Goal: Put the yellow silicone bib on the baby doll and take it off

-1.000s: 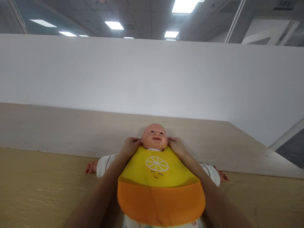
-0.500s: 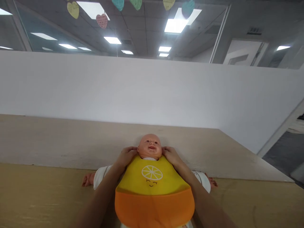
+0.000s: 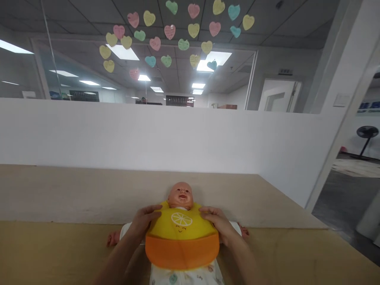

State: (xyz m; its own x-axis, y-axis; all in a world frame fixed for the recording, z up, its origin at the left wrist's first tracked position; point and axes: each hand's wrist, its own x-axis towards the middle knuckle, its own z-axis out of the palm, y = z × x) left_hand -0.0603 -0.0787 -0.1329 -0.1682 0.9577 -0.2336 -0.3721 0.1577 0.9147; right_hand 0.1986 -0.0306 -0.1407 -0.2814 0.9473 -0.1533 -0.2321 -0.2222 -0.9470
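A baby doll (image 3: 180, 194) lies on its back, head toward the wall and arms spread out to the sides. Over its chest is a yellow bib (image 3: 181, 231) with a white citrus slice, a smiling face and an orange catch pocket at the bottom. My left hand (image 3: 144, 222) touches the bib's upper left edge with its fingers stretched out and slightly apart. On the opposite edge, the fingers of my right hand (image 3: 219, 221) rest on the bib, also extended. White printed clothing (image 3: 187, 277) shows below the pocket.
The doll lies across a wooden surface (image 3: 74, 253) and a paler raised-looking board (image 3: 74, 194). Behind stands a white partition (image 3: 133, 138) with glass above, dotted with heart-shaped notes (image 3: 193, 31). A black fan (image 3: 367, 132) stands beyond the opening at right.
Both hands have come away from the sides of the doll's neck, down onto the bib's upper side edges. The camera view has tilted up, showing more notes and the fan.
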